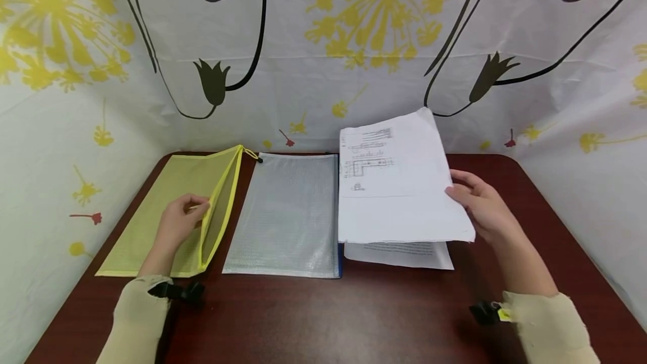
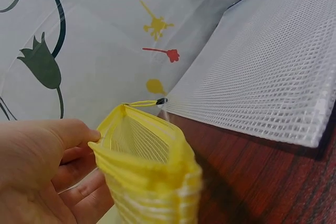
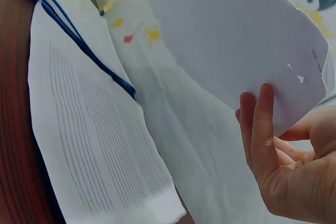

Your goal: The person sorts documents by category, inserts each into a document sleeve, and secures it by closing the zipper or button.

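Note:
On the left of the table lies a yellow mesh zipper pouch, its right-hand mouth gaping. My left hand pinches one edge of that mouth between thumb and fingers; the left wrist view shows the pouch opening spread beside the thumb. My right hand grips the right edge of a stapled paper stack with printed diagrams, raised and tilted above the table. Beneath it, a printed text sheet lies flat, seen more fully as the lined sheet in the right wrist view.
A clear mesh pouch with a blue edge lies between the yellow pouch and the papers. The yellow zipper pull reaches its top corner. Behind the dark wooden table hangs a flower-patterned sheet, which also covers both sides.

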### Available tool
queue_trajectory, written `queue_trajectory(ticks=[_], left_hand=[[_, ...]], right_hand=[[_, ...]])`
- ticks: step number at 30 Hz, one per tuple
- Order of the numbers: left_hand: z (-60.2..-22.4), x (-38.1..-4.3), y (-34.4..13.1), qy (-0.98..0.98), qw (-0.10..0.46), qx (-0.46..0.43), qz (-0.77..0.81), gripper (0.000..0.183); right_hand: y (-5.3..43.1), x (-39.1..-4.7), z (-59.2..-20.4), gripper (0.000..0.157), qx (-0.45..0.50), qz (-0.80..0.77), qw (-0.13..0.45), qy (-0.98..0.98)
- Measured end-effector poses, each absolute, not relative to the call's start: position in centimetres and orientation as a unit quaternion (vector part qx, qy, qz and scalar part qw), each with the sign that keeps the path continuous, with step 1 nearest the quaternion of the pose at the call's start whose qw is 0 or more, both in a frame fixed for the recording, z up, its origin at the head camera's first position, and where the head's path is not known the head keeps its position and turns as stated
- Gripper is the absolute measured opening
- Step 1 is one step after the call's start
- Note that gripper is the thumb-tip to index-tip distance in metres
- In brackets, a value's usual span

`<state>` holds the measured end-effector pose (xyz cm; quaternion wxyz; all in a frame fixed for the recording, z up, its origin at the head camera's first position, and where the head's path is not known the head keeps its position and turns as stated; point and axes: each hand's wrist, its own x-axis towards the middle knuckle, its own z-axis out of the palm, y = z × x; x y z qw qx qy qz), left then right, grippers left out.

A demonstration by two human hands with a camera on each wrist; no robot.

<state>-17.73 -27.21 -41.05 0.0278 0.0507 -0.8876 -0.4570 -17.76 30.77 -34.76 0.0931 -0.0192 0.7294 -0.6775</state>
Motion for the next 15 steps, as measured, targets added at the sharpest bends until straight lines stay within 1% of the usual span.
queue_trajectory(ticks=[10,15], left_hand=[[-41.1,-17.7,-27.3,-0.885,0.024,0.048,-0.462,0.038],[-41.1,-17.7,-27.3,-0.884,0.019,0.049,-0.464,0.039]], right_hand=[[24.9,-19.3,-34.8,0.054,-0.046,-0.637,0.131,0.758],[22.4,-19.9,-35.2,0.055,-0.048,-0.622,0.146,0.768]])
